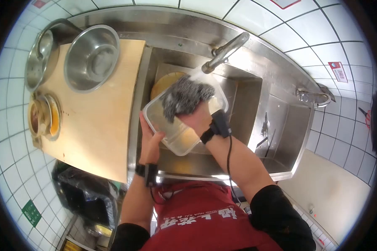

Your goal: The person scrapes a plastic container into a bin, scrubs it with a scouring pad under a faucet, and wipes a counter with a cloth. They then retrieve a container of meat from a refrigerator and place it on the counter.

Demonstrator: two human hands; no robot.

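Over the left sink basin, my left hand (pixel 148 140) grips a clear rectangular plastic container (pixel 174 139) by its left side, thumb on the near wall. The container is tilted. My right hand (pixel 199 119) is closed on a shaggy dark grey scrubbing cloth (pixel 186 97) inside it; some of its fingers are hidden by the cloth. Water from the faucet (pixel 226 52) falls on the cloth's upper edge. Behind the container, a round yellowish item (pixel 165 83) shows in part in the basin.
On the wooden board (pixel 98 125) at left stand a steel bowl (pixel 92 58), a steel pan (pixel 41 60) and a pot (pixel 41 117) beside a dish with orange contents. A second basin (pixel 282 129) holds dark utensils, with another faucet (pixel 314 97) above it. Tiled walls surround the sink.
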